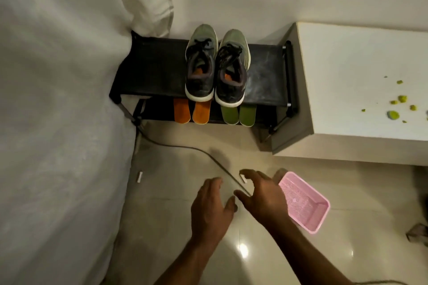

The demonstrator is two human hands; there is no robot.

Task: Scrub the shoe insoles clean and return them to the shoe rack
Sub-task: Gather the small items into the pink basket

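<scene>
Fingers of the left hand are spread and relaxed over the floor, grasping nothing. Just beside it, the right hand is also released, its fingers loosely arched with the thumb reaching toward the left hand; it too holds nothing. Both hands hover above the glossy tiles, and a thin dark cable runs across the floor beneath them.

Right of the right hand, partly behind it, a pink mesh basket sits on the floor; I can see nothing clearly inside it, only the perforated bottom.

Farther out stands the black shoe rack, wedged between a bed covered in white sheet and a white bench. On the rack's top shelf rests a pair of dark sneakers, toes toward the wall, each with an orange lining showing in its opening. On the lower shelf, poking out from under the top one, lie two orange insoles side by side on the left and two green insoles side by side on the right, the pairs near each other but apart.

Green crumbs are scattered on the bench top. A small white object lies on the floor close to the bed, and another small white piece lies near the right hand's fingers.
</scene>
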